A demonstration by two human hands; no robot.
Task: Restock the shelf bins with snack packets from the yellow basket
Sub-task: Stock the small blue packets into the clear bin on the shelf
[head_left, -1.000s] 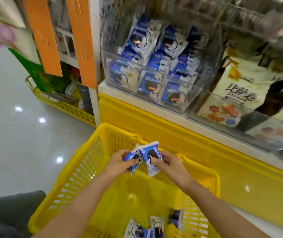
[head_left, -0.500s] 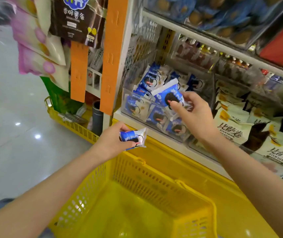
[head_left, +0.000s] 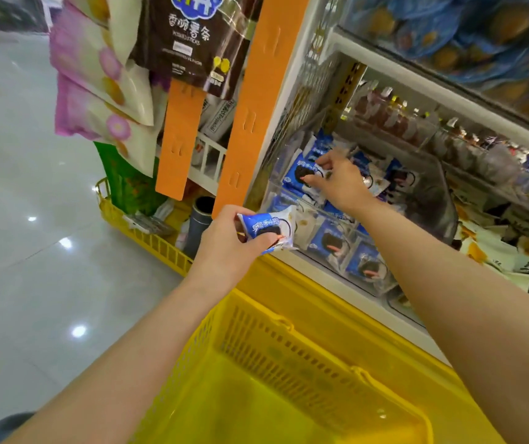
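Head view: your 2 hands reach above the yellow basket (head_left: 317, 345), at the shelf
Right hand: your right hand (head_left: 336, 182) pinches 1 blue packet (head_left: 300, 175), already inside the clear bin (head_left: 266, 200), on top of the stock
Left hand: your left hand (head_left: 224, 248) clasps the spare packet (head_left: 269, 230), just outside the bin's front wall
Placing: lay the blue packet flat, face up, square with its neighbours, then let go
Spare: lift it over the wall, not against it
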